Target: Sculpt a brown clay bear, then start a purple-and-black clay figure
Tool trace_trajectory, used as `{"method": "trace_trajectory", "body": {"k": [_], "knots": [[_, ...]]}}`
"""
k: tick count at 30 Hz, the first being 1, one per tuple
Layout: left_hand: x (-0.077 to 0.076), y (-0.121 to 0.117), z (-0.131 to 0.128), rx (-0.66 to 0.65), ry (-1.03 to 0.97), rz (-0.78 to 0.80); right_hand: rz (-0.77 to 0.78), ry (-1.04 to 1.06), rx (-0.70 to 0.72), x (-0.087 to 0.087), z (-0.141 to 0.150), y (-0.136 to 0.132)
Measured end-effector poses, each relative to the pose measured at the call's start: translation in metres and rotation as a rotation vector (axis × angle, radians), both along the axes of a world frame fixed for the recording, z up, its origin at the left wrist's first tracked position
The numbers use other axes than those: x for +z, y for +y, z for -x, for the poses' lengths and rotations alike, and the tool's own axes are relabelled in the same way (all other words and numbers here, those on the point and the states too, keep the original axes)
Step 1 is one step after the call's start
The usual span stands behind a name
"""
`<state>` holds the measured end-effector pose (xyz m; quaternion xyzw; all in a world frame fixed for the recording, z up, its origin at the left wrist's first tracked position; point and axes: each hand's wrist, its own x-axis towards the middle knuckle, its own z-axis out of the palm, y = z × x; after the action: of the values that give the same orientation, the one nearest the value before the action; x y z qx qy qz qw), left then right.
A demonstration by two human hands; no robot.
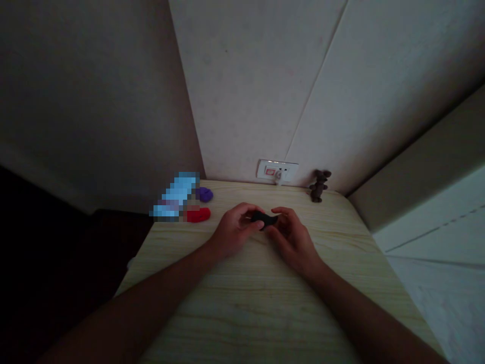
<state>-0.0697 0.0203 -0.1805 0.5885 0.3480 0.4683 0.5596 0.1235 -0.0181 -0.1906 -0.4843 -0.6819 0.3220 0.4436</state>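
Observation:
Over the middle of the wooden table, my left hand (235, 230) grips a small black lump (267, 220) that looks like modelling clay. The left thumb lies across its near side and the fingers are behind it. My right hand (295, 237) is curled around the lump's right end, thumb below and index finger above. Part of the black lump is covered by my fingers. To the left lie a red lump (198, 215) and a purple lump (205, 194), which look like the same soft material.
A pixelated bright blue screen-like thing (176, 196) is at the table's (227, 308) back left corner. A small brown animal figure (319, 186) stands at the back right. The wall socket (278, 171) behind holds a plug. A pale cabinet-like surface (435, 202) borders the right.

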Motion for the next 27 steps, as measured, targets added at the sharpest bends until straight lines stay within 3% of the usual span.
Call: {"method": "trace_trajectory", "body": {"k": [2, 5, 11, 27], "knots": [[-0.0016, 0.0001, -0.0014, 0.050, -0.016, 0.019, -0.002, 0.072, -0.088, -0.0003, 0.0005, -0.0003], [-0.0024, 0.0014, -0.0023, 0.112, -0.039, 0.031, -0.098, 0.020, -0.157, 0.0010, 0.0008, -0.0020], [-0.0004, 0.0022, -0.0045, 0.141, -0.069, 0.030, -0.284, -0.073, -0.097, 0.0019, 0.0021, -0.0039], [-0.0037, -0.0043, -0.0048, -0.021, -0.130, 0.055, -0.213, -0.057, 0.001, 0.0074, 0.0012, -0.0007]]}}
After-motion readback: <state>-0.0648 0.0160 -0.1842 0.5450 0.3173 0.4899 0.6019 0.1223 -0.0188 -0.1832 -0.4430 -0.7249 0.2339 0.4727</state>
